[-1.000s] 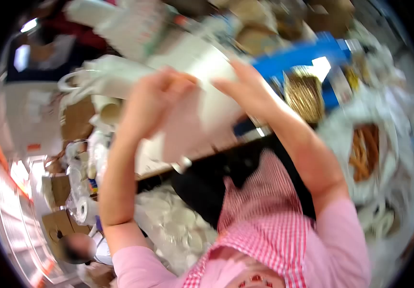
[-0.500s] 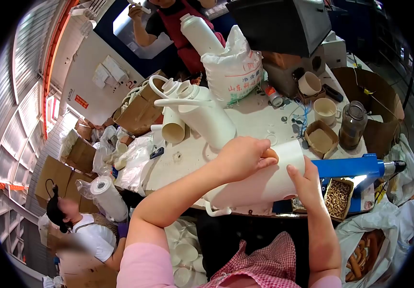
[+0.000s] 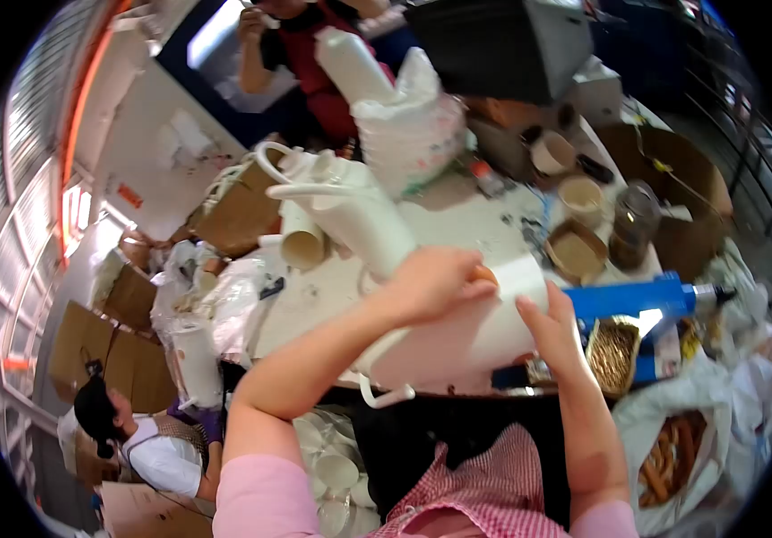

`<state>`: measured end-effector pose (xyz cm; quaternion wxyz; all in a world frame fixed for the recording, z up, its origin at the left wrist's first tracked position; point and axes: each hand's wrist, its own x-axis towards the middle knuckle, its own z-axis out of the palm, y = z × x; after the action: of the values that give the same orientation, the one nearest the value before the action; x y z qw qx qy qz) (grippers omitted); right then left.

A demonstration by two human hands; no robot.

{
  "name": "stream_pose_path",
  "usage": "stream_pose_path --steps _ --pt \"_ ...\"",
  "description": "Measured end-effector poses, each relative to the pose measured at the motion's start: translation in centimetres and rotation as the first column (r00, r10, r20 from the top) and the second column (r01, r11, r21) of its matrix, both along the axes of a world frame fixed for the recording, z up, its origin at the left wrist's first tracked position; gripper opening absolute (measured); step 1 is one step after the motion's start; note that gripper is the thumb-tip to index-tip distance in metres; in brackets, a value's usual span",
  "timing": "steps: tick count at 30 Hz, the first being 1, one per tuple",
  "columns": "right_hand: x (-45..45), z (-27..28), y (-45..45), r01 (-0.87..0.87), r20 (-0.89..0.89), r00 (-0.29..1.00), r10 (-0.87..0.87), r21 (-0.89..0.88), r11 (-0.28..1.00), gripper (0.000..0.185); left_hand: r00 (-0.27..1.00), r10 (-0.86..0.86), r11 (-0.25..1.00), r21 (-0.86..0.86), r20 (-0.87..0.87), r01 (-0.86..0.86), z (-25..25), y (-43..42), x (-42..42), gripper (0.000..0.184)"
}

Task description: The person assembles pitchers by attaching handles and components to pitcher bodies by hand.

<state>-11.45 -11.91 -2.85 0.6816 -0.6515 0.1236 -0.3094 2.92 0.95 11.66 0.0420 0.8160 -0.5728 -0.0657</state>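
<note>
A white cylindrical pot (image 3: 457, 345) with a thin curved tube (image 3: 386, 394) on its near side lies tilted across the front of the workbench. My left hand (image 3: 444, 280) is closed over its upper side, fingers curled around a small orange-brown piece (image 3: 486, 273) that looks like part of a handle. My right hand (image 3: 554, 334) grips the pot's right end, thumb on top and the other fingers mostly hidden. Close behind that hand is a blue machine arm (image 3: 628, 298) with a metal tip. Whether the pot touches this arm is hidden.
More white pots (image 3: 350, 211) stand behind my left hand, near a white sack (image 3: 408, 134). A screw tray (image 3: 612, 357) sits at right, above a bag of brown curved handles (image 3: 672, 457). One co-worker (image 3: 166, 448) is at left, another person (image 3: 314, 63) across the bench.
The whole view has shifted slightly, so the bench appears further left. Both my hands keep hold in nearly the same places. The co-worker at left has moved with the white roll.
</note>
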Motion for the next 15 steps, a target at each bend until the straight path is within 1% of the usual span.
stream_pose_path --steps 1,2,3,4,5,6,7,8,9,10,11,12,13,14,15 --pt "0.0 -0.3 0.2 0.015 -0.009 1.0 -0.014 0.085 0.996 0.035 0.967 0.065 0.998 0.02 -0.245 -0.062 0.8 -0.2 -0.7 0.028" --pt "-0.1 -1.3 0.0 0.017 -0.085 0.996 -0.011 0.071 0.997 0.036 0.95 -0.03 1.0 -0.002 -0.312 0.031 -0.2 0.5 0.1 0.031" --pt "-0.8 -1.2 0.1 -0.041 -0.098 0.994 0.057 0.156 0.987 0.036 0.864 0.205 0.977 0.147 -0.46 -0.154 1.3 0.5 -1.4 0.032" --pt "-1.4 -0.6 0.2 -0.004 -0.239 0.971 0.018 0.059 0.998 0.039 0.722 0.443 0.895 0.3 -0.531 -0.329 2.8 0.5 -3.0 0.034" --pt "-2.9 3.2 0.5 -0.053 -0.366 0.924 0.109 0.16 0.986 0.041 0.75 0.454 0.887 0.321 -0.481 -0.331 4.2 0.9 -4.5 0.039" --pt "-3.4 3.7 0.4 -0.096 -0.357 0.92 0.16 0.192 0.977 0.046 0.811 0.34 0.94 0.194 -0.476 -0.28 2.3 2.4 -2.6 0.041" --pt "-3.0 2.7 0.8 -0.052 -0.24 0.966 0.097 0.187 0.981 0.042 0.869 0.222 0.974 0.063 -0.442 -0.217 0.5 4.0 -0.9 0.042" --pt "-3.3 2.0 1.8 0.077 -0.193 0.979 -0.067 0.049 0.996 0.039 0.917 0.112 0.987 -0.06 -0.383 -0.146 -1.2 5.8 0.8 0.043" --pt "-3.8 1.8 3.0 0.184 -0.115 0.974 -0.195 -0.101 0.978 0.036 0.932 0.138 0.984 -0.057 -0.336 -0.166 -0.5 6.7 0.8 0.043" --pt "-5.2 -0.2 3.7 0.362 0.097 0.931 -0.351 -0.145 0.921 0.033 0.943 0.164 0.981 -0.053 -0.289 -0.187 0.2 7.8 0.8 0.042" --pt "-6.1 -1.5 4.7 0.518 0.31 0.834 -0.456 -0.155 0.841 0.031 0.943 0.23 0.969 -0.03 -0.241 -0.244 1.7 8.6 -0.1 0.041" --pt "-9.1 -2.1 5.0 0.564 0.305 0.813 -0.496 -0.2 0.801 0.027 0.936 0.295 0.953 -0.008 -0.192 -0.302 3.2 9.5 -1.0 0.04" --pt "-12.0 -3.8 5.4 0.549 0.255 0.828 -0.5 -0.187 0.815 0.022 0.907 0.377 0.925 0.025 -0.187 -0.38 4.2 10.2 -2.7 0.04" --pt "-15.0 -4.6 5.2 0.442 0.032 0.895 -0.446 -0.211 0.872 0.017 0.863 0.462 0.887 0.098 -0.206 -0.451 4.8 10.4 -2.4 0.039" --pt "-18.0 -7.4 5.2 0.553 0.134 0.829 -0.543 -0.332 0.764 0.012 0.828 0.528 0.849 0.126 -0.19 -0.512 5.2 11.8 -3.4 0.038"
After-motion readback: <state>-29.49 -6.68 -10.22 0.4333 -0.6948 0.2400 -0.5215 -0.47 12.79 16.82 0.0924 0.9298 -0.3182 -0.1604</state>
